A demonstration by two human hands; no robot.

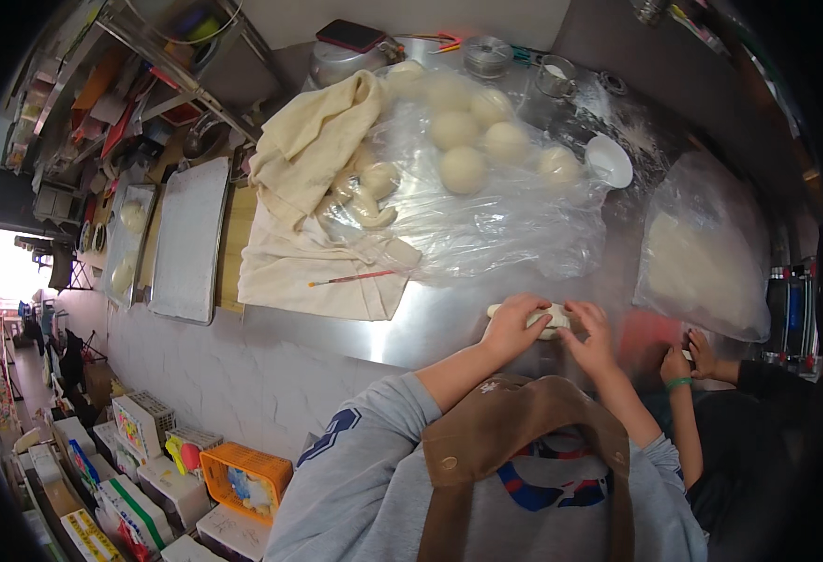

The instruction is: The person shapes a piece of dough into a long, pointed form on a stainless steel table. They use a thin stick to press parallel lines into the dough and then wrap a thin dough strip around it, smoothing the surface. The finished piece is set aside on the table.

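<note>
Both my hands are on a small elongated piece of pale dough [556, 319] at the near edge of the steel worktop [313, 330]. My left hand [520, 324] grips its left part, the thumb on top, while one end sticks out past the fingers. At its right end is my right hand [589, 334], fingers curled around it. Beyond them, round dough balls [462, 169] lie under clear plastic film [502, 239]. A brush with a red handle [358, 277] rests on a cream cloth [313, 267]. To the right stands a plastic bag holding a large mass of dough [696, 263].
A co-worker's hands [682, 362] are close on my right. At the back are a phone [350, 35] on a metal container, a glass cup [556, 76] and a white bowl [609, 162]. Lined baking trays [190, 239] lie at left; an orange basket [246, 481] stands below.
</note>
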